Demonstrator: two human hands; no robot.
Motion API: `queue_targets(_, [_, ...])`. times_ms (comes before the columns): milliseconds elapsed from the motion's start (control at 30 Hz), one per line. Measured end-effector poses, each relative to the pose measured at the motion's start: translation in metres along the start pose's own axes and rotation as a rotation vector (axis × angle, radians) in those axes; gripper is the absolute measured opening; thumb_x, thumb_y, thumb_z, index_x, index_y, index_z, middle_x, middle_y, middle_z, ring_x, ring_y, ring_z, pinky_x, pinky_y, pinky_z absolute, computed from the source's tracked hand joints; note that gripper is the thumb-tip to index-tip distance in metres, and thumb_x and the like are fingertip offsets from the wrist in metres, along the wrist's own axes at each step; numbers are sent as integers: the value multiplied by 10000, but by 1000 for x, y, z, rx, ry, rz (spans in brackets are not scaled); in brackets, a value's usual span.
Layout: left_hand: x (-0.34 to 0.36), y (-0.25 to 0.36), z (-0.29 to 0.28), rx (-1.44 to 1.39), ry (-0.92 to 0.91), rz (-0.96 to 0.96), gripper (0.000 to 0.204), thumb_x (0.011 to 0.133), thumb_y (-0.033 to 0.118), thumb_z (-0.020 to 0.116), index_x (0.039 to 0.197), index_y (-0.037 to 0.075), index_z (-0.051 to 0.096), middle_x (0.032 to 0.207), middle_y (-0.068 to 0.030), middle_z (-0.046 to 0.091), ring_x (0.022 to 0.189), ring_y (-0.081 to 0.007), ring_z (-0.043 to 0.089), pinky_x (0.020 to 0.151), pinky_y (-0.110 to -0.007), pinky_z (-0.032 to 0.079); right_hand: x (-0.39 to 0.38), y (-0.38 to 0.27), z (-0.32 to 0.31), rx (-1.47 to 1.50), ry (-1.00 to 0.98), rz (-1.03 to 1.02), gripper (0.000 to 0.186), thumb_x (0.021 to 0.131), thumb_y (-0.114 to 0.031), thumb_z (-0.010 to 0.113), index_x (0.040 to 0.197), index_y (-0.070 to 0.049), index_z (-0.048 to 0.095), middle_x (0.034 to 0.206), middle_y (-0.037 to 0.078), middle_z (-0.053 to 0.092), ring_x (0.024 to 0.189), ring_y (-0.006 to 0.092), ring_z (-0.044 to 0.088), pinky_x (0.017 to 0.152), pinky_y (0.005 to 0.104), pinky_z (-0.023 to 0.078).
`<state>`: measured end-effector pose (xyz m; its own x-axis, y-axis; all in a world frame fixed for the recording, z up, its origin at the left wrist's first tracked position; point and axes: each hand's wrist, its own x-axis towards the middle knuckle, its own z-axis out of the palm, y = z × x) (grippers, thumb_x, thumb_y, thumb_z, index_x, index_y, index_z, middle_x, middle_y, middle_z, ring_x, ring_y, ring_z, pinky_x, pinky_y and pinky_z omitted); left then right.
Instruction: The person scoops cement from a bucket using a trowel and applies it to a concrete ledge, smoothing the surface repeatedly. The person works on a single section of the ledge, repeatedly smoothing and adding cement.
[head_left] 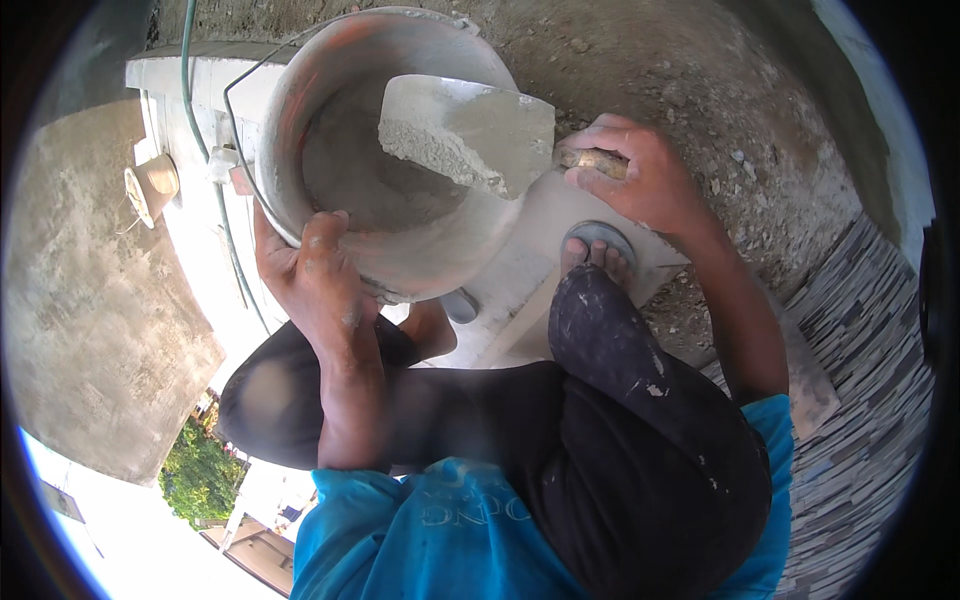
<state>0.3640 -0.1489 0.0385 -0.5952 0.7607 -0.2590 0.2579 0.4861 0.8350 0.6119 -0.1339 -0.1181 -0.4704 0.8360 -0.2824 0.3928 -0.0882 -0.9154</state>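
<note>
A bucket (288, 130) crusted with grey cement stands tilted in front of me, its mouth facing me. My left hand (322, 262) grips its near left rim, thumb over the edge. Grey mortar (365, 165) coats the inside and lies at the bottom. My right hand (640, 175) is closed around the wooden handle of a trowel (470, 130). The broad, cement-smeared blade spans the bucket's mouth, with a rough layer of mortar on its left part. The blade hides some of the bucket's interior.
My sandalled foot (597, 248) rests on a pale ledge (520, 270) right of the bucket. Rough, crumbly ground (690, 90) lies beyond. A green hose (190, 80) runs down the left, near a straw-coloured hat (152, 190). Stacked-stone cladding (850, 330) covers the right side.
</note>
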Motion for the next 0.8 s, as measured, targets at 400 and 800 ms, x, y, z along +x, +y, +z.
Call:
queue_targets(400, [68,-40,-82,-129,132,-186,491,832,-50,535,1300,-189,485,1207,-265,601,1094,-351,660,934,-430,582,-60,134,-66,-32,116,314,440,890,-334,764,1257,-101,701,1240,116,706,1111,264,671,945,388,525])
queue_targets(800, [72,-38,-86,-87,188,-269,484,808,-36,547,1263,-200,518,1267,-244,594,1155,-323,624,1002,-425,550,-47,205,-11,-142,34,302,375,907,-363,739,1235,-183,716,1226,91,693,1109,298,662,964,415,518])
